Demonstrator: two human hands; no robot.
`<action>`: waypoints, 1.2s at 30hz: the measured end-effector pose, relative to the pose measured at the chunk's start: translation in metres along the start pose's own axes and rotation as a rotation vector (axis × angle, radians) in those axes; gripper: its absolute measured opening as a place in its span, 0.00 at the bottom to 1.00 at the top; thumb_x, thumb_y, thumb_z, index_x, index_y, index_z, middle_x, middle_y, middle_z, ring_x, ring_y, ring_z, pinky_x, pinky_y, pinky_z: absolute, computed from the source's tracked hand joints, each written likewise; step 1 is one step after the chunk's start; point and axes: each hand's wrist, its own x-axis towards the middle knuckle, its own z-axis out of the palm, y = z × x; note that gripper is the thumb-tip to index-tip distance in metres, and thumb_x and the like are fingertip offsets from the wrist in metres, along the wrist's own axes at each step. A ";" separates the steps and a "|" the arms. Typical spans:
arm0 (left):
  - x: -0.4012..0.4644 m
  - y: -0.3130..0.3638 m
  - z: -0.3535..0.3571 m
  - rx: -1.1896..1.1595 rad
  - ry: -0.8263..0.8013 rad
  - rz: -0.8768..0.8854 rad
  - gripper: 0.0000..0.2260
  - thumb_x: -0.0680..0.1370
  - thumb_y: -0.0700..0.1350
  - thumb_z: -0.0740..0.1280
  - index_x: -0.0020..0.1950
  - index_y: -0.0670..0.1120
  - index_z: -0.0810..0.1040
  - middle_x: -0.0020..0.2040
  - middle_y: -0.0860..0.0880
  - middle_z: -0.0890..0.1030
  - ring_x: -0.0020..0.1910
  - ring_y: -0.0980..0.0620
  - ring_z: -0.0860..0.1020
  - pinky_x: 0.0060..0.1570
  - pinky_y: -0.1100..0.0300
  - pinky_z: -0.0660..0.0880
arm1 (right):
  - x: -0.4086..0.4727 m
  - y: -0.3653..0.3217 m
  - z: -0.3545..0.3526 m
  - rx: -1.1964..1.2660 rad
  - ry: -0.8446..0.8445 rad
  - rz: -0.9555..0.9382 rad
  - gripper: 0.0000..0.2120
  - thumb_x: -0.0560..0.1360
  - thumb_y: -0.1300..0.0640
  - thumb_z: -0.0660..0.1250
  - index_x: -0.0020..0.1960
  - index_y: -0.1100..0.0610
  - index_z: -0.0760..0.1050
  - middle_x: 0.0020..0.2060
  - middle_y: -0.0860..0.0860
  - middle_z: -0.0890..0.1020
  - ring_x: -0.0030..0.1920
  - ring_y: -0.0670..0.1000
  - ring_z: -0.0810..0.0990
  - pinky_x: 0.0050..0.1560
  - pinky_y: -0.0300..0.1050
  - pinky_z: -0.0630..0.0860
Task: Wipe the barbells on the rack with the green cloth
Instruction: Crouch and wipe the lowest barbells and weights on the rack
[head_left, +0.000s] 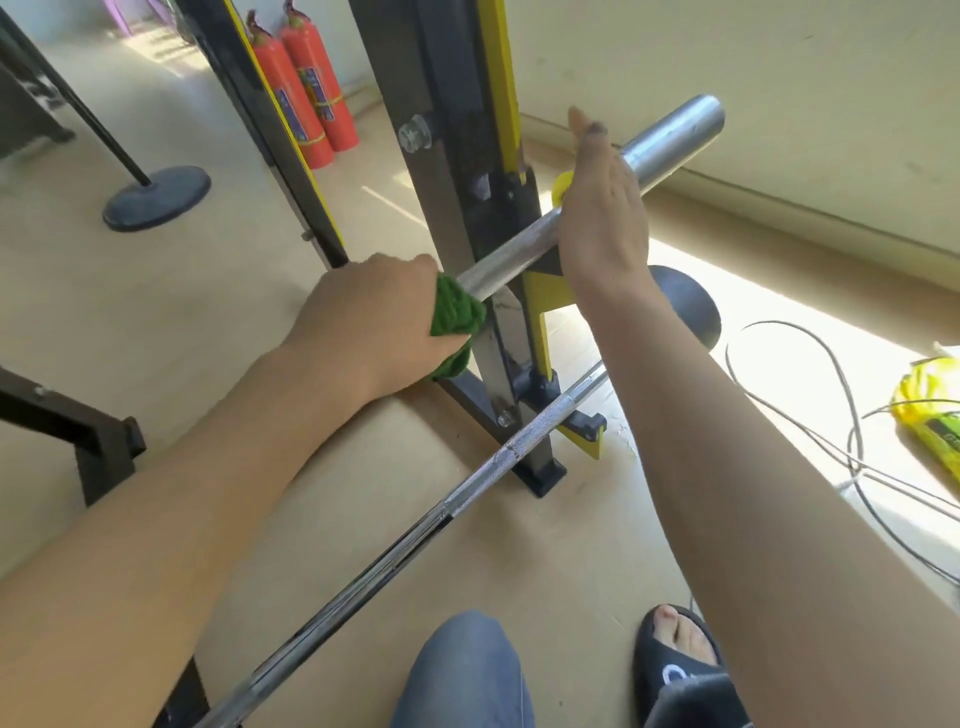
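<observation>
So the left hand (363, 317) was clenched around the green cloth (457, 312), which was wrapped on the upper barbell (519, 254) right where the bar met the fist, just left of the rack upright (457, 171). The right hand (602, 208) sat further up the same bar near the thick sleeve end, fingers curled over it, thumb sticking up. A second barbell (467, 493) lay lower on the rack, below both hands, untouched
</observation>
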 end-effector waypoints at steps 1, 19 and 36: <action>0.012 0.010 0.000 0.049 0.027 0.038 0.21 0.74 0.65 0.65 0.49 0.48 0.69 0.41 0.47 0.73 0.43 0.39 0.77 0.38 0.53 0.69 | 0.000 -0.003 -0.001 0.042 -0.012 0.025 0.24 0.84 0.48 0.43 0.75 0.44 0.66 0.73 0.43 0.69 0.75 0.46 0.62 0.76 0.53 0.58; -0.003 0.011 0.009 0.071 0.194 0.033 0.18 0.77 0.62 0.63 0.53 0.48 0.70 0.41 0.46 0.76 0.43 0.38 0.78 0.36 0.53 0.67 | 0.002 0.000 -0.002 0.009 -0.037 -0.001 0.24 0.84 0.51 0.43 0.76 0.46 0.66 0.72 0.46 0.71 0.74 0.48 0.63 0.75 0.50 0.58; 0.019 0.039 0.016 0.107 0.357 0.111 0.16 0.78 0.54 0.66 0.60 0.48 0.67 0.47 0.46 0.76 0.35 0.44 0.74 0.28 0.59 0.56 | 0.005 0.001 0.000 -0.016 -0.038 -0.011 0.25 0.84 0.53 0.42 0.77 0.46 0.65 0.72 0.44 0.71 0.76 0.46 0.60 0.76 0.50 0.57</action>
